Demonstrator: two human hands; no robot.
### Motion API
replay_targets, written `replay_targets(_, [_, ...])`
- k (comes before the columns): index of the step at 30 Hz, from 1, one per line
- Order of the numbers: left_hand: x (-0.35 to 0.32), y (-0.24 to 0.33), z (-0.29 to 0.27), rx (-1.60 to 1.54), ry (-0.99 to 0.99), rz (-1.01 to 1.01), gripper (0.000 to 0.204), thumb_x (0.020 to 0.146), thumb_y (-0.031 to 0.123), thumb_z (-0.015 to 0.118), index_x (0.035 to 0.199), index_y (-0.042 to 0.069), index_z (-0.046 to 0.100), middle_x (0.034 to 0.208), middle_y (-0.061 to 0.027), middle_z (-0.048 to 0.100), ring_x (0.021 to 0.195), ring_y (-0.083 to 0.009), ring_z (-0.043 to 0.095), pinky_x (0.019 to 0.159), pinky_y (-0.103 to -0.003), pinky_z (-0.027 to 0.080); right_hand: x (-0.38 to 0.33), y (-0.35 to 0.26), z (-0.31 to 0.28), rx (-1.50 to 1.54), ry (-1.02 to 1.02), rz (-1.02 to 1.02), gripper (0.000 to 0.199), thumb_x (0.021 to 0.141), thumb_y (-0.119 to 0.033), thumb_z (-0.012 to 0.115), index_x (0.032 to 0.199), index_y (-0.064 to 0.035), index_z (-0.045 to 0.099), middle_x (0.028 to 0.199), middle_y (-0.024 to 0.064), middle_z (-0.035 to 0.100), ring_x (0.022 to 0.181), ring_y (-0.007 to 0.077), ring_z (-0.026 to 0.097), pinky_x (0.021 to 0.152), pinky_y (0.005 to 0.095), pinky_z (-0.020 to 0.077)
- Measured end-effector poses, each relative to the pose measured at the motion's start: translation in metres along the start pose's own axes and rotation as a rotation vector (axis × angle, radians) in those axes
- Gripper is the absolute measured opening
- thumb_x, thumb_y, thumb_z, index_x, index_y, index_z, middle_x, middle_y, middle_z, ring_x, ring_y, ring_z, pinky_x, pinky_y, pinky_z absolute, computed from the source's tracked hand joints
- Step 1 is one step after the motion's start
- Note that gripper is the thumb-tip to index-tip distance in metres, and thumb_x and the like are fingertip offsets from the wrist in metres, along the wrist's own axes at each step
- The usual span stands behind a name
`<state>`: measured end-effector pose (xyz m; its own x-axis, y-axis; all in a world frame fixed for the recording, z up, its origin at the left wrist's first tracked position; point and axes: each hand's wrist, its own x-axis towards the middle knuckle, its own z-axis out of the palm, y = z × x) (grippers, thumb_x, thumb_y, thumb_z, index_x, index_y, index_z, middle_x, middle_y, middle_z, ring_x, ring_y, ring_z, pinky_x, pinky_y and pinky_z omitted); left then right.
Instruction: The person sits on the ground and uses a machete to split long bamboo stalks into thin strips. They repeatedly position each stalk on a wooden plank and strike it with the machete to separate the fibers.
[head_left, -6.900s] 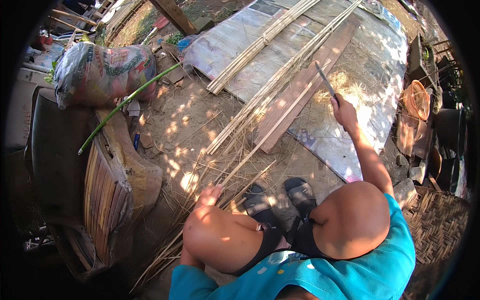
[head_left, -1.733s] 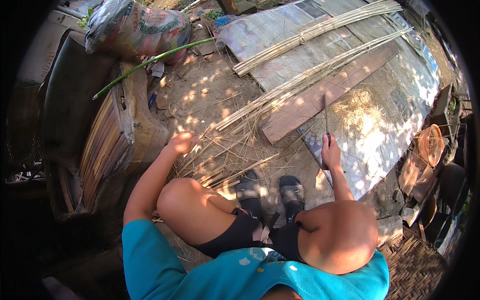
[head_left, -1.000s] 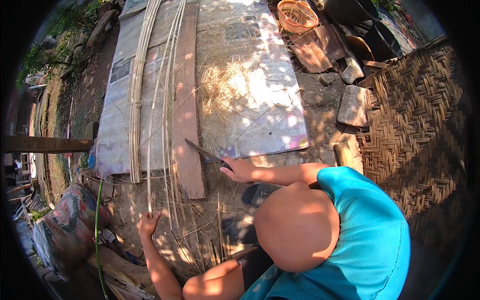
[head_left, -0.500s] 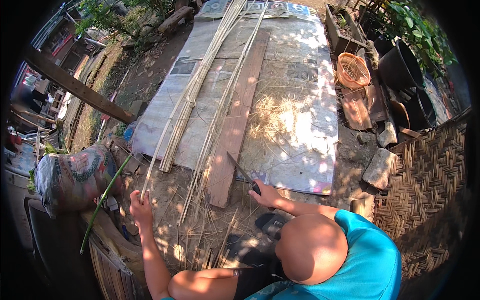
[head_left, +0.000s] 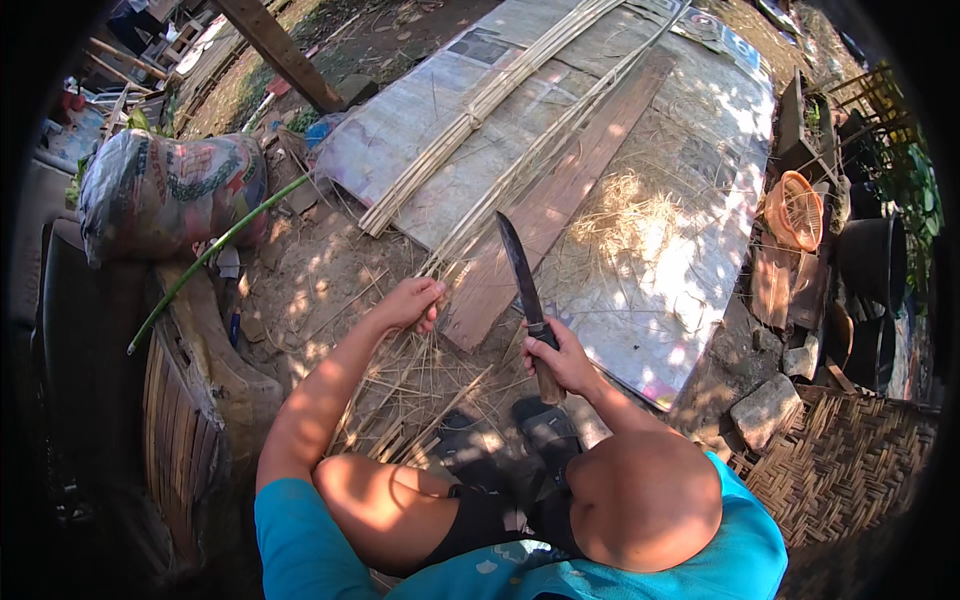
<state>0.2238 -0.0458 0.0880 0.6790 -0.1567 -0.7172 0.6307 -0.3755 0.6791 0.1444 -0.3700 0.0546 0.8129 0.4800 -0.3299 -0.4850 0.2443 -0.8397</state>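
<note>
I squat on bare ground with my knees up. My right hand (head_left: 560, 360) grips the wooden handle of a long dark knife (head_left: 518, 270) whose blade points up and away. My left hand (head_left: 412, 303) reaches forward and closes on the near ends of thin bamboo strips (head_left: 520, 165) that run away across a grey sheet (head_left: 660, 260). A long brown wooden plank (head_left: 560, 200) lies beside the strips, between my two hands. Loose straw-like shavings (head_left: 420, 390) litter the ground by my dark sandals (head_left: 545, 425).
A tied bundle of bamboo slats (head_left: 470, 110) lies on the sheet's left part. A filled patterned sack (head_left: 165, 195) and a green stalk (head_left: 215, 255) are at left, woven panels (head_left: 180, 440) beside my left knee, an orange basket (head_left: 795, 210), stones (head_left: 765, 410) and a woven mat (head_left: 850, 470) at right.
The view has swung about as my head turned. My left hand has moved onto the near ends of the strips, and the knife now stands upright closer in front of me.
</note>
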Motion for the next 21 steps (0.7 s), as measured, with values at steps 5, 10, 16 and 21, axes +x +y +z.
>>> replay_targets(5, [0.047,0.013,-0.012,1.255,-0.192,0.211,0.037,0.099,0.036,0.061,0.1,0.002,0.076,0.099,-0.0172,0.076,0.095,-0.0354,0.072,0.09,-0.047,0.054,-0.001,0.02,-0.002,0.283,-0.067,0.442,0.032,0.105,-0.021,0.061,0.129,-0.0046,0.05,0.094,0.0094,0.064,0.075,0.016,0.067,0.065,0.0297,0.0582])
replay_targets(10, [0.115,0.106,0.069,0.976,0.17,0.278,0.046,0.103,0.044,0.055,0.117,0.003,0.07,0.116,-0.0202,0.072,0.114,-0.0375,0.068,0.096,-0.051,0.053,-0.012,0.036,0.005,0.312,-0.021,0.5,0.024,0.106,-0.023,0.06,0.118,-0.0087,0.045,0.098,0.0125,0.064,0.081,0.018,0.067,0.068,0.031,0.0596])
replay_targets(16, [0.208,0.11,0.153,0.493,0.628,0.238,0.039,0.1,0.031,0.06,0.126,0.003,0.067,0.133,-0.024,0.06,0.128,-0.0395,0.06,0.099,-0.048,0.054,-0.002,0.021,0.0,-0.066,-0.18,0.468,0.025,0.106,-0.021,0.058,0.124,-0.0032,0.056,0.101,0.0085,0.066,0.083,0.0159,0.067,0.07,0.0313,0.0592])
replay_targets(21, [0.231,0.108,0.162,0.285,0.655,0.255,0.03,0.097,0.025,0.06,0.117,0.005,0.07,0.115,-0.0222,0.071,0.11,-0.0384,0.069,0.093,-0.051,0.055,0.051,-0.044,-0.031,-0.572,0.114,0.335,0.024,0.104,-0.02,0.058,0.115,0.0009,0.056,0.1,0.0114,0.07,0.079,0.0165,0.069,0.065,0.0328,0.0582])
